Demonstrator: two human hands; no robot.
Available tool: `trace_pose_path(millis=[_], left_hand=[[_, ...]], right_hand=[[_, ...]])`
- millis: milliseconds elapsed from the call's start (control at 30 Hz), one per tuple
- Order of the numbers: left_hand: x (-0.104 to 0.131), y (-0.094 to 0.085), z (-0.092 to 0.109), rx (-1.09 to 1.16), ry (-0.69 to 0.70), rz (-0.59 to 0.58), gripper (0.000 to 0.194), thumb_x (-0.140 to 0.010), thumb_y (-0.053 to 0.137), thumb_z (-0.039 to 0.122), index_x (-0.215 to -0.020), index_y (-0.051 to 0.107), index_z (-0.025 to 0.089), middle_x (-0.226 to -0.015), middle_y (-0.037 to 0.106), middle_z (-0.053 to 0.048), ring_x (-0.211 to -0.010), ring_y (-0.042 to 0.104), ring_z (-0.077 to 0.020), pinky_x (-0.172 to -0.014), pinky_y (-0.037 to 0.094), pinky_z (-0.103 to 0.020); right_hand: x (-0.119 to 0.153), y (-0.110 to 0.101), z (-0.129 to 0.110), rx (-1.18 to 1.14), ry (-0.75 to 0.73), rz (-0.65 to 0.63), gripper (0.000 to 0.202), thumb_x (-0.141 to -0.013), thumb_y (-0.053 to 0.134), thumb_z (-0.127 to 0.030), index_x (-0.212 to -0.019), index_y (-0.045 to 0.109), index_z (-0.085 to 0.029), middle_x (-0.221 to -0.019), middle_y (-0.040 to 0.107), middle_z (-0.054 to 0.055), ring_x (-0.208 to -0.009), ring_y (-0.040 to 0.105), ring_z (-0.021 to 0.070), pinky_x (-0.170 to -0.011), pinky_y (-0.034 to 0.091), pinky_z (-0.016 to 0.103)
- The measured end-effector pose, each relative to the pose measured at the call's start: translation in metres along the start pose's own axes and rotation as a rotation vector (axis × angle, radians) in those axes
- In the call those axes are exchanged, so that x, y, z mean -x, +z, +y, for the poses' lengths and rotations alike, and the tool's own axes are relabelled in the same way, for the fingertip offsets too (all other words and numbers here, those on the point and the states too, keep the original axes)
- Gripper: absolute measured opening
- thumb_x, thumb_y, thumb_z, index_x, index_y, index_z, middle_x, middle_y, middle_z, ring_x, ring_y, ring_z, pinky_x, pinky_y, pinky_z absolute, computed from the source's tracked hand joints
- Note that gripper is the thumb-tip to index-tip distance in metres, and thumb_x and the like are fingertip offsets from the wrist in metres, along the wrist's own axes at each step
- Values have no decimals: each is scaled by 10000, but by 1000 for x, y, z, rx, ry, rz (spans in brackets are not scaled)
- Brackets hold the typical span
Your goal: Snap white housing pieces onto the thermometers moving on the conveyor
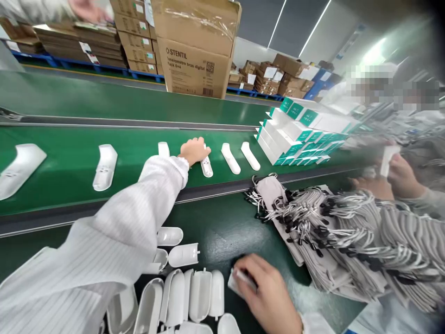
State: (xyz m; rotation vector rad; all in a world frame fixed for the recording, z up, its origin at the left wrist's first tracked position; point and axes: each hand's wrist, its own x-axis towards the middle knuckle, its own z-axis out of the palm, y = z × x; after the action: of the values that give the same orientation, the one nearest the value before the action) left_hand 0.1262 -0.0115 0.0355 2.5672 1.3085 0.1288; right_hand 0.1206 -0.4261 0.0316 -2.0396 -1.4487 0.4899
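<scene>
Six white casings [105,168] | green belt [69,160] | cartons [137,39] on blue pallets [146,75] behind

Dark panels [259,21] are standing far off, brown cartons [135,28] are resting on blue pallets [99,68], and light [377,52] is glaring far right.

Casings [231,159] lie in a row along a belt [66,169], stacked boxes [295,130] to their right. A carton [189,51] stands far behind them. On the near table [219,232], covers [200,297] lie left, drawstring pouches [403,232] right.
</scene>
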Motion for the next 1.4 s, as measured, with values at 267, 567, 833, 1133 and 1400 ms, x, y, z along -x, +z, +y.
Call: trace_pose_path(millis=[267, 567, 833, 1133, 1400], left_hand=[[-7, 15, 14, 47, -36, 85, 436, -897, 409, 465, -1163, 553, 151, -1251, 600, -168, -1178, 526, -316, -962, 421, -429], [-18, 32, 33, 70, -26, 125, 436, -912, 399, 477, -1169, 564, 165, -1280, 590, -148, -1192, 509, -310, -981, 405, -445], [-24, 35, 57, 51, 10, 81, 457, -918, 390, 454, -1228, 537, 152, -1322, 560, -150, -1212, 489, -299, -1004, 396, -446], [-12, -17, 16, -130, 171, 159, 594, -921, 379, 563, -1344, 458, 154, -1404, 475, -161, -1314, 377, -330, -1081, 311, -500], [-5, -1, -34, -64, 22, -12, 602, -902, 350, 619, -1249, 550, 169, -1289, 549, -148, -1183, 516, -318, -964, 440, -421]], right_hand=[[-215, -5, 24, 168, -28, 334, 412, -950, 398, -180, -1286, 634, -203, -1068, 670, 114, -982, 654, 236, -908, 509, 355], [-259, 30, 33, 340, -183, 206, 489, -926, 505, -263, -1399, 531, -141, -1317, 599, 152, -1170, 575, 281, -1018, 459, 390], [-256, 5, 42, 480, -80, 44, 420, -990, 472, -301, -1409, 497, -287, -1451, 529, 42, -1268, 526, 257, -983, 473, 397], [-205, 9, -20, 270, -254, 29, 347, -993, 496, -373, -1292, 608, -239, -1303, 633, 68, -1127, 588, 228, -945, 466, 346], [-164, 57, -69, 82, -455, -313, 136, -833, 604, -207, -922, 704, -223, -908, 702, 12, -823, 656, 179, -765, 493, 274]])
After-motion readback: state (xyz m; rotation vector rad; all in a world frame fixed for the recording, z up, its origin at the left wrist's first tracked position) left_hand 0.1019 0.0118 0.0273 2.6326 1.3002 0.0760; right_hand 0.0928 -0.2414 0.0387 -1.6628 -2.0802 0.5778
